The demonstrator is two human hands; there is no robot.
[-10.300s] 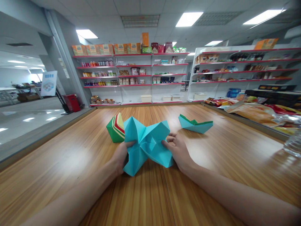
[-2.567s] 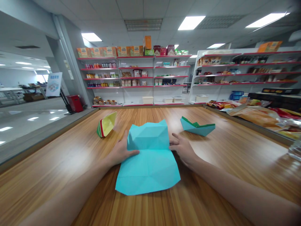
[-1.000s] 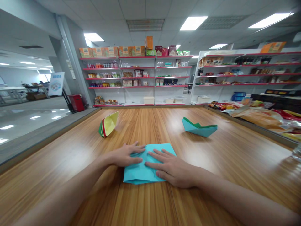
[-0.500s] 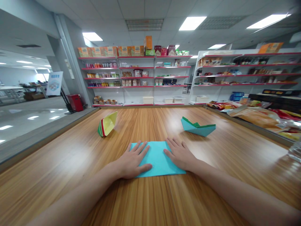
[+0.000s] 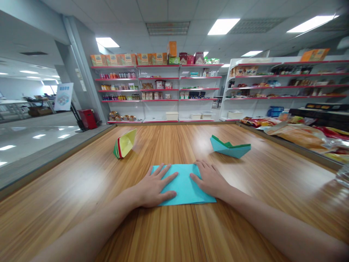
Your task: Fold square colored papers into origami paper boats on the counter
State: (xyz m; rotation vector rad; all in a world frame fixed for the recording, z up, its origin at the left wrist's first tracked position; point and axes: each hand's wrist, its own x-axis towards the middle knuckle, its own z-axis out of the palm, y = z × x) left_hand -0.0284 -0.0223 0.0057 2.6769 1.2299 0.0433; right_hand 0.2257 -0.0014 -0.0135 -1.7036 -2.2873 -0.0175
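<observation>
The left hand (image 5: pixel 154 187) has its fingers spread flat on the left part of the paper (image 5: pixel 182 187); the right hand (image 5: pixel 212 181) lays its fingers closer together, thumb apart, over the right side; neither seems to pinch. The paper lies flat on the table (image 5: pixel 174 236); it looks folded to a rectangle, with no raised shape; what folding is left cannot be told; beyond stand 2 shaped pieces, a cup (image 5: pixel 125 145) and a boat (image 5: pixel 231 150). The hands hide most side edges; the layers are hard to count; a clear object (image 5: pixel 344 177) is cut off.
</observation>
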